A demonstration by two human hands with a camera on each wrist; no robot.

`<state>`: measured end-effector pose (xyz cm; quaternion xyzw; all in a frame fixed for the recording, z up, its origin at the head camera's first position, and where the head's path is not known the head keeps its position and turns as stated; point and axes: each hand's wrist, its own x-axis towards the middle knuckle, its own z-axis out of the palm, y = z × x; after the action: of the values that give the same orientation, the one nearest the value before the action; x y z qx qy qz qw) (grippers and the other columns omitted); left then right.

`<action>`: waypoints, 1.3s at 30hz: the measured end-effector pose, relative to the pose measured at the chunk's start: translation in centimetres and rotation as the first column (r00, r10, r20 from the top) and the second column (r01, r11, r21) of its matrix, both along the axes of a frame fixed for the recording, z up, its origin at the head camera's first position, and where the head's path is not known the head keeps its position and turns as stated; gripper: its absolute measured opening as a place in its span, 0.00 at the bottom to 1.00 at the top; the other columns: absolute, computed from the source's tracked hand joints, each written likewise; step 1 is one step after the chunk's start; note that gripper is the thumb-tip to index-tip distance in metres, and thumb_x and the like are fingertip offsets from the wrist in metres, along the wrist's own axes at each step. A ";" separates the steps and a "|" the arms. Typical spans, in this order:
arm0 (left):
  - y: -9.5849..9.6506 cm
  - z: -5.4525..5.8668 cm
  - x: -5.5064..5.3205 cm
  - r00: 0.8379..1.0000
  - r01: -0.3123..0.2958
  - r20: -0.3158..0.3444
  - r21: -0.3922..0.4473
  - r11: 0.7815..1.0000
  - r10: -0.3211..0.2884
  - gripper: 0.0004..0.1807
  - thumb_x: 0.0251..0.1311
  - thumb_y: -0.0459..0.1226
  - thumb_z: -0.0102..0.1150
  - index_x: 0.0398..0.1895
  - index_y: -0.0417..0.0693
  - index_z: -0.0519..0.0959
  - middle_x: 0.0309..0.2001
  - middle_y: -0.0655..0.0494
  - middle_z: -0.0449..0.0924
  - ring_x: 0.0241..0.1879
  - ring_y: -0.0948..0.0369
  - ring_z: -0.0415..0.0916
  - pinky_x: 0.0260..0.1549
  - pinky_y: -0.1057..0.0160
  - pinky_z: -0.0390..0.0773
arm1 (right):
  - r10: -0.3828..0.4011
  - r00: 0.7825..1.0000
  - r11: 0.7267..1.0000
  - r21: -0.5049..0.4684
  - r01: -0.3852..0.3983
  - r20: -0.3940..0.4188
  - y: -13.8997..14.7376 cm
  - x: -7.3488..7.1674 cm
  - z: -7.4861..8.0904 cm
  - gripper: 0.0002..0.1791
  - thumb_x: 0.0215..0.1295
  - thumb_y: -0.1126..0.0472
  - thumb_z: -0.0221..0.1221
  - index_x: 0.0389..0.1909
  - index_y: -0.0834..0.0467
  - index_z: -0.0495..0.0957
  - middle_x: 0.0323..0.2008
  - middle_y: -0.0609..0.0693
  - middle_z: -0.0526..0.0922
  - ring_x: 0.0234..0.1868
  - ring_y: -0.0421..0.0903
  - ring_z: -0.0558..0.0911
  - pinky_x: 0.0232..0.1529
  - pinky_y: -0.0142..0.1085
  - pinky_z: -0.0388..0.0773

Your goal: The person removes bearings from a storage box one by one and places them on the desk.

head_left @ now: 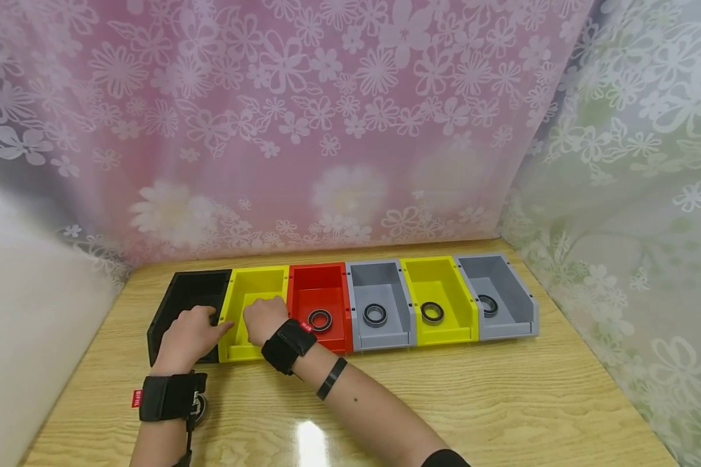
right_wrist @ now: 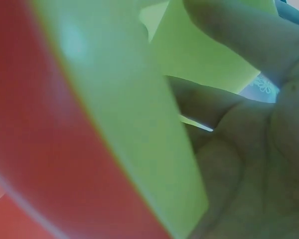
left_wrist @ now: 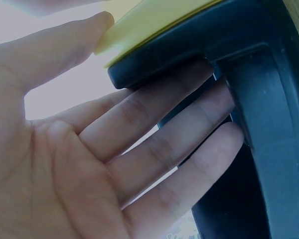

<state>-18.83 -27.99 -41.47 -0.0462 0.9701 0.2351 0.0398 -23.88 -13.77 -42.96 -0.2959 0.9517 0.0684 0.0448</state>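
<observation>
"Two findings required; first, the grip?"

"Left hand (head_left: pixel 193 334): thumb apart from the fingers, touching the left wall of the yellow bin (head_left: pixel 263 279); fingers inside the black bin (head_left: pixel 201 282). Right hand (head_left: pixel 266 320): over the yellow bin, fingertips hidden, hold cannot be told."

"Position of that bin?"

"Right of the left fingers, long axis front to back"
</observation>
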 end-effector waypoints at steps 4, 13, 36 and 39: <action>0.0 0.0 0.0 1.000 0.001 0.002 0.000 1.000 -0.001 0.33 0.69 0.42 0.64 0.62 0.20 0.72 0.22 0.48 0.74 0.21 0.55 0.73 0.20 0.60 0.70 | 0.000 1.000 1.000 0.024 0.000 -0.021 -0.1 0.0 -0.1 0.07 0.68 0.50 0.66 0.41 0.46 0.90 0.24 0.41 0.81 0.28 0.40 0.78 0.44 0.35 0.75; 0.0 -0.2 0.0 1.000 -0.007 0.007 -0.004 1.000 0.007 0.33 0.69 0.42 0.64 0.62 0.20 0.72 0.22 0.48 0.74 0.21 0.54 0.73 0.20 0.60 0.70 | -0.026 0.999 0.998 0.059 0.028 -0.039 -0.5 0.2 -0.4 0.07 0.69 0.50 0.65 0.42 0.43 0.89 0.26 0.40 0.82 0.30 0.39 0.80 0.46 0.36 0.75; 0.1 -0.2 -0.2 1.000 -0.014 0.004 -0.018 1.000 0.014 0.33 0.68 0.43 0.65 0.62 0.20 0.72 0.30 0.40 0.81 0.23 0.53 0.75 0.21 0.59 0.72 | -0.076 0.997 0.993 0.095 0.075 0.003 -1.0 0.1 -0.5 0.08 0.68 0.48 0.66 0.45 0.40 0.89 0.31 0.38 0.84 0.33 0.39 0.80 0.45 0.36 0.72; 0.0 -0.2 -0.2 1.000 -0.011 0.002 -0.020 1.000 0.011 0.33 0.68 0.43 0.65 0.62 0.20 0.72 0.30 0.41 0.81 0.23 0.53 0.75 0.21 0.59 0.71 | -0.061 0.998 0.992 0.110 0.061 0.000 -1.0 0.0 -0.6 0.09 0.68 0.48 0.65 0.46 0.40 0.89 0.31 0.39 0.84 0.34 0.40 0.79 0.44 0.36 0.72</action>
<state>-19.04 -27.94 -41.71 -0.0521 0.9720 0.2256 0.0389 -23.88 -14.75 -43.53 -0.2637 0.9551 0.1189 0.0645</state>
